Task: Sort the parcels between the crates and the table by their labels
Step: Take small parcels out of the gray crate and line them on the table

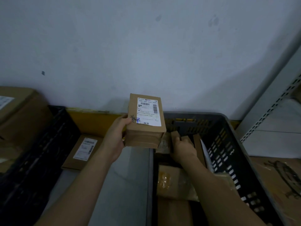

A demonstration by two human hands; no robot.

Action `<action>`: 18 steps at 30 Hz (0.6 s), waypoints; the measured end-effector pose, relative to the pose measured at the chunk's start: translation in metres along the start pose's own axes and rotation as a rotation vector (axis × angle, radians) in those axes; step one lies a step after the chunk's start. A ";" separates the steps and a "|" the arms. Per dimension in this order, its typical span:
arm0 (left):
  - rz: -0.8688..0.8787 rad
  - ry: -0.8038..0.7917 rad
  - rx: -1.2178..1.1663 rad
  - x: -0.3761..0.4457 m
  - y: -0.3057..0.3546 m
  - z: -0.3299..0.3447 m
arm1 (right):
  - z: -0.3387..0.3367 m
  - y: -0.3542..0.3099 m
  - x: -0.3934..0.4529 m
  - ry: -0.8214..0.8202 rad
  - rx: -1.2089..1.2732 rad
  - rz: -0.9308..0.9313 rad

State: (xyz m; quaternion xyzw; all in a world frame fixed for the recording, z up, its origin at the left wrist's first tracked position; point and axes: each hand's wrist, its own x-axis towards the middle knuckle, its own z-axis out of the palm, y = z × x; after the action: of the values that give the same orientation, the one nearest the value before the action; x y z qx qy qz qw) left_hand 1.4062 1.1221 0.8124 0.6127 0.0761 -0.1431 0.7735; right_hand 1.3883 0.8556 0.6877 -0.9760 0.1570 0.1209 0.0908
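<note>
- We see the left hand gripping a small cardboard parcel by its left edge, thumb on the front face, fingers curled behind; the parcel is held upright in the air, between the two crates and in front of the wall.
- Its white shipping label faces us, with barcode and printed code on top and pen scribbles at the lower left corner.
- The right hand is down inside the right crate, fingers curled round the top edge of a thin cardboard parcel standing on end there.
- More brown parcels in that crate: a taped one lying lower down beside the right forearm, others standing next to the pinched one.
- Left crate, dark and slotted, sits at the left edge; contents too dim to tell.
- A flat labelled parcel lies on the grey surface between the crates, touching the left crate's side.
- Large carton at far left, metal shelving upright at far right.
</note>
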 end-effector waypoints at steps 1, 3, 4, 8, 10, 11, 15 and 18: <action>0.004 0.002 0.003 0.000 -0.001 -0.002 | 0.000 0.002 0.001 0.030 0.015 0.005; 0.003 0.007 0.008 0.000 -0.003 -0.006 | -0.010 0.005 -0.004 0.107 0.009 0.033; -0.001 0.014 0.007 0.001 -0.004 -0.009 | -0.021 0.005 -0.009 0.144 0.012 0.052; -0.011 0.043 -0.012 -0.002 -0.003 -0.017 | -0.072 0.008 -0.031 0.352 0.043 0.055; -0.002 0.069 -0.025 -0.003 -0.005 -0.022 | -0.096 0.011 -0.041 0.501 0.105 0.022; 0.001 0.082 -0.037 -0.003 -0.006 -0.025 | -0.107 0.011 -0.047 0.562 0.146 -0.001; 0.010 0.112 -0.051 -0.007 -0.011 -0.045 | -0.151 0.005 -0.074 0.746 0.373 -0.069; -0.003 0.151 -0.096 -0.014 -0.013 -0.062 | -0.172 -0.008 -0.090 0.830 0.502 -0.112</action>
State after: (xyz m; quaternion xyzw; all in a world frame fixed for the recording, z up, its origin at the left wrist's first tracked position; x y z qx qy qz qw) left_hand 1.3926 1.1816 0.7895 0.5839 0.1419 -0.0935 0.7939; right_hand 1.3439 0.8519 0.8764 -0.8968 0.1515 -0.3250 0.2593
